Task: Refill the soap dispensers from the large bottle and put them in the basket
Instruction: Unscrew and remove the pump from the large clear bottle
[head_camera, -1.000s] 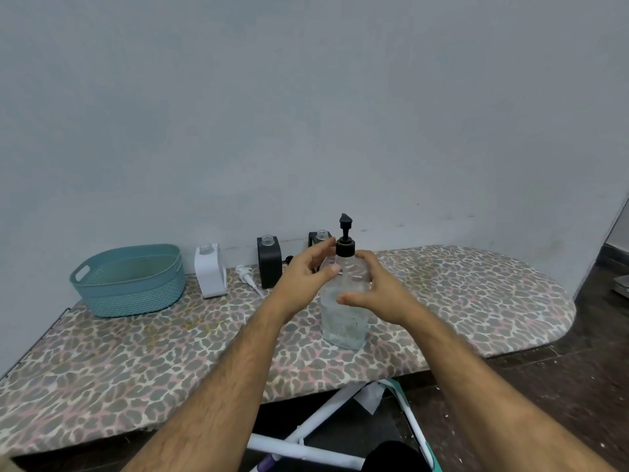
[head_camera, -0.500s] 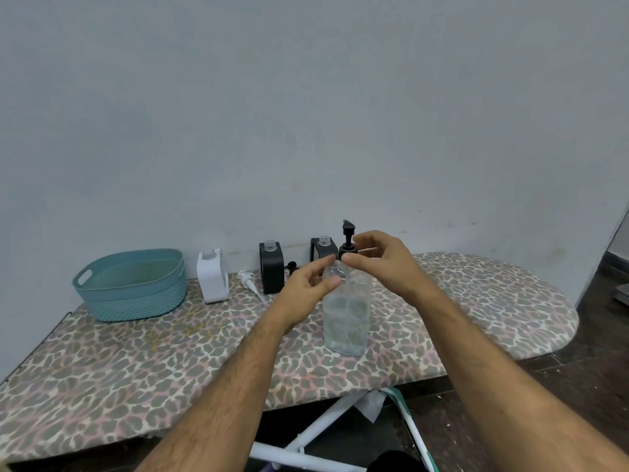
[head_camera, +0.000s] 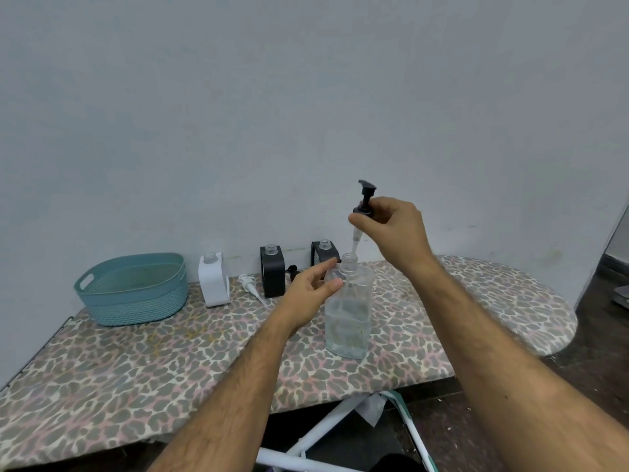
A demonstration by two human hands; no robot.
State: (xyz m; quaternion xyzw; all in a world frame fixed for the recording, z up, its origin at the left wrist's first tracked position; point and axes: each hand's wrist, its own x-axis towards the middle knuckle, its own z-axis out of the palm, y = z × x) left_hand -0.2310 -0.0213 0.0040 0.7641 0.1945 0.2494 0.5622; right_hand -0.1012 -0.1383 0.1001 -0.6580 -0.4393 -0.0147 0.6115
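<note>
A large clear bottle (head_camera: 349, 315) stands upright on the leopard-print ironing board (head_camera: 170, 352), its neck uncapped. My left hand (head_camera: 311, 294) grips the bottle's shoulder. My right hand (head_camera: 394, 229) pinches the black pump (head_camera: 366, 195) above the neck; its tube still dips into the opening. By the wall stand a white dispenser (head_camera: 213, 279) and two black dispensers (head_camera: 272, 270) (head_camera: 323, 253), all without pumps. The teal basket (head_camera: 132, 287) sits at the far left and holds nothing I can see.
A loose white pump (head_camera: 252, 287) lies between the white and the first black dispenser. A small black pump (head_camera: 292, 270) lies behind my left hand. The wall is close behind the board. White board legs (head_camera: 316, 434) and dark floor show below the front edge.
My right hand has unscrewed the black pump and lifted it up out of the large bottle's neck. My left hand kept holding the bottle's shoulder.
</note>
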